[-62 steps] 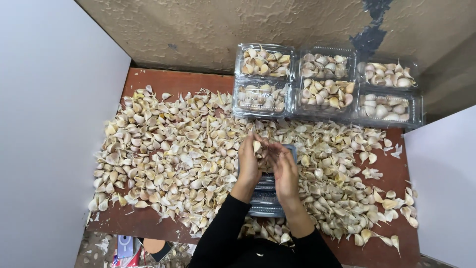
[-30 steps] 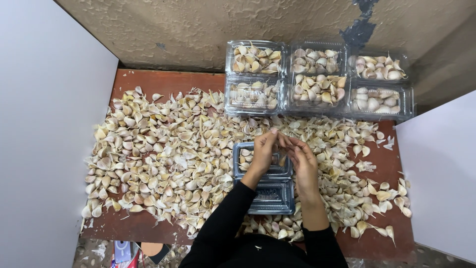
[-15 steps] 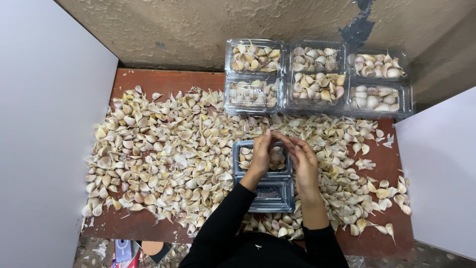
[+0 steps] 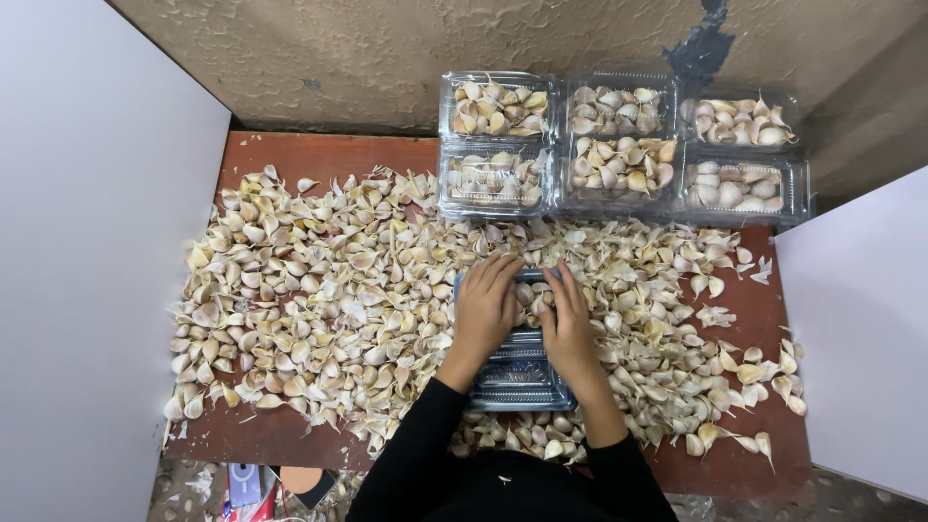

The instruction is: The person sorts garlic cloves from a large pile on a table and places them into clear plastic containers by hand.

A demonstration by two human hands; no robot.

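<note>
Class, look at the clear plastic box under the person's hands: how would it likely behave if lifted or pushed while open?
The box looks like thin clear plastic, so it probably flexes and weighs little. Its hinged lid lies open, so it may flop when lifted. Both hands, left and right, press on the cloves inside; loose cloves would likely shift or spill if it tips.

Loose garlic cloves crowd the table, filled clear boxes block the back, white panels wall both sides.
</note>
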